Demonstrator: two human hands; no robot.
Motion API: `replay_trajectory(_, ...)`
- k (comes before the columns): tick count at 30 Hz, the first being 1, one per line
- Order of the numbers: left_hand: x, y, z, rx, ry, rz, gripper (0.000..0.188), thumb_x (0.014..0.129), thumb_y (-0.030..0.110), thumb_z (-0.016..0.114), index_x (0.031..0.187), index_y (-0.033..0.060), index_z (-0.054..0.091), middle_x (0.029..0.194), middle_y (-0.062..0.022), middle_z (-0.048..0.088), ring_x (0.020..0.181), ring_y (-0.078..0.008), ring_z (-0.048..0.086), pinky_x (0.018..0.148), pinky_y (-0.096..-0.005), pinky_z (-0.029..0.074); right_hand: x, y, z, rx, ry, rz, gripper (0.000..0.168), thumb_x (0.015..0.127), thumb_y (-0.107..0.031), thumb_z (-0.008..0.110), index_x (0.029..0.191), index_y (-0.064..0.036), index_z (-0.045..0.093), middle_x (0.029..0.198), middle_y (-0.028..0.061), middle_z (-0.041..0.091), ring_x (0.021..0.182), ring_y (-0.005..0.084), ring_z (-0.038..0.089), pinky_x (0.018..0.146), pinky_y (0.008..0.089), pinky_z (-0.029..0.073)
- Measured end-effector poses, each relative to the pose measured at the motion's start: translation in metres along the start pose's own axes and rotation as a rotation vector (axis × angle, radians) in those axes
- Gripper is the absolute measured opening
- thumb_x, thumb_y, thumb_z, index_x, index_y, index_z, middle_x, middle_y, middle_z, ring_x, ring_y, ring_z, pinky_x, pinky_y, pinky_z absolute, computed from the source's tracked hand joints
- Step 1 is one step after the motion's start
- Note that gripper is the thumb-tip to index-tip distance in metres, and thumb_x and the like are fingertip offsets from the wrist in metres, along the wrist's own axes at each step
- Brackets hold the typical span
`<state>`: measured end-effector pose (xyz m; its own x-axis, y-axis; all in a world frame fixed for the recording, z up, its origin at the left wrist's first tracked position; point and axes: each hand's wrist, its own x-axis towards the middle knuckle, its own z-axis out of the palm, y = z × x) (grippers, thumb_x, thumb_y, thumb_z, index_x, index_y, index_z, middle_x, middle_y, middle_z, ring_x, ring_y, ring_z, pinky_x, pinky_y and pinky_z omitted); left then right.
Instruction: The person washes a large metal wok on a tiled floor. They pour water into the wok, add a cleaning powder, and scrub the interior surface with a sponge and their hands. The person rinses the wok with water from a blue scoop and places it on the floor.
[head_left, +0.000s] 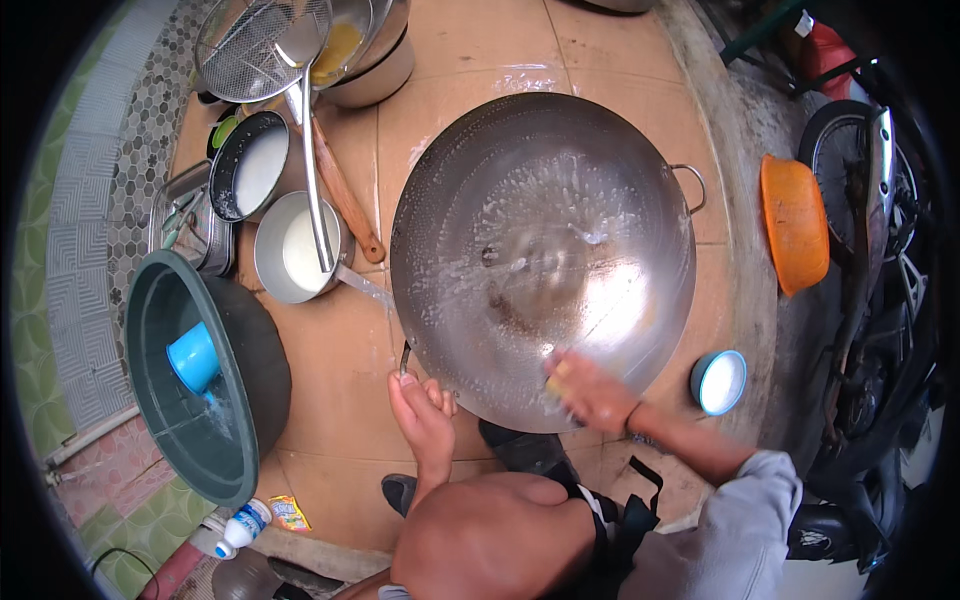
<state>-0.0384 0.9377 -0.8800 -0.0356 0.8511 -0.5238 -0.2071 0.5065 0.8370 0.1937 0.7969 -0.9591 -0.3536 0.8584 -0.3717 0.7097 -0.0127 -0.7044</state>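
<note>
A large metal wok (525, 195), streaked with whitish suds, lies tilted on the tiles in front of me. My left hand (424, 412) grips its near-left loop handle (406, 357). Against the inner wall near the rim, my right hand (596, 394) presses a yellowish sponge (556, 376); both are blurred and the fingers hide most of the sponge. Brown marks show near the wok's centre, and a bright glare covers its lower right. The other loop handle (702, 187) sticks out at the far right. A small blue cup (718, 382) with white foamy contents stands to the right.
At left are a dark green tub (274, 382) holding a blue dipper (193, 358), a pot (268, 259) and a black pan (285, 161) with whitish liquid. A wire strainer (247, 52) and spatula (306, 37) lie beyond. An orange basin (795, 225) and motorcycle (874, 247) stand right.
</note>
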Motion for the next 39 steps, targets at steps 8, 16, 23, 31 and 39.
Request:
replay_trajectory(8, -0.007, 0.008, 0.015, 0.088, -0.057, 0.011, 0.021, 0.102, 0.023, 0.029, 0.083, 0.0134, 0.027, 0.055, 0.0027, 0.026, 0.043, -0.0059, 0.021, 0.04, -0.0237, 0.024, 0.208, 0.109, -0.075, -0.474, 0.895, 0.386, 0.059, 0.092, -0.029, 0.037, 0.146, -0.011, 0.022, 0.154, 0.0152, 0.01, 0.143, 0.0291, 0.004, 0.115, 0.0441, 0.001)
replay_trajectory(16, 0.006, -0.022, -0.005, 0.044, 0.11, 0.009, 0.02, 0.1, 0.024, 0.031, 0.082, 0.0142, 0.032, 0.053, 0.0045, 0.025, 0.041, -0.006, 0.019, 0.039, -0.0248, 0.018, 0.052, -0.072, 0.017, 0.442, -0.038, -0.133, 0.06, 0.096, -0.033, 0.037, 0.148, -0.012, 0.015, 0.153, 0.0187, 0.009, 0.142, 0.0341, 0.006, 0.114, 0.0456, 0.009)
replay_trajectory(23, -0.018, -0.01, 0.015, 0.019, 0.014, 0.002, 0.021, 0.1, 0.023, 0.032, 0.081, 0.0135, 0.028, 0.054, 0.0032, 0.024, 0.043, -0.0062, 0.019, 0.04, -0.0255, 0.019, -0.058, 0.132, -0.116, -0.848, 0.365, 0.336, 0.051, 0.089, -0.015, 0.039, 0.139, -0.004, 0.035, 0.145, 0.0216, 0.03, 0.137, 0.0367, 0.023, 0.113, 0.0455, 0.019)
replay_trajectory(31, -0.022, -0.01, 0.017, -0.012, 0.021, 0.029, 0.021, 0.099, 0.022, 0.033, 0.08, 0.014, 0.03, 0.052, 0.0046, 0.023, 0.042, -0.0058, 0.017, 0.039, -0.0257, 0.017, -0.023, 0.047, 0.009, -0.198, 0.064, 0.096, 0.057, 0.092, -0.025, 0.038, 0.144, -0.004, 0.025, 0.151, 0.0205, 0.015, 0.139, 0.0376, 0.018, 0.114, 0.047, 0.013)
replay_trajectory(39, -0.031, -0.004, 0.042, 0.028, -0.198, 0.017, 0.018, 0.101, 0.024, 0.031, 0.086, 0.0138, 0.027, 0.055, 0.003, 0.026, 0.044, -0.0063, 0.021, 0.04, -0.0247, 0.023, 0.144, 0.171, -0.083, -0.607, 0.992, 0.58, 0.063, 0.091, -0.034, 0.039, 0.145, -0.006, 0.022, 0.153, 0.0175, 0.011, 0.142, 0.0353, 0.007, 0.115, 0.0484, 0.004)
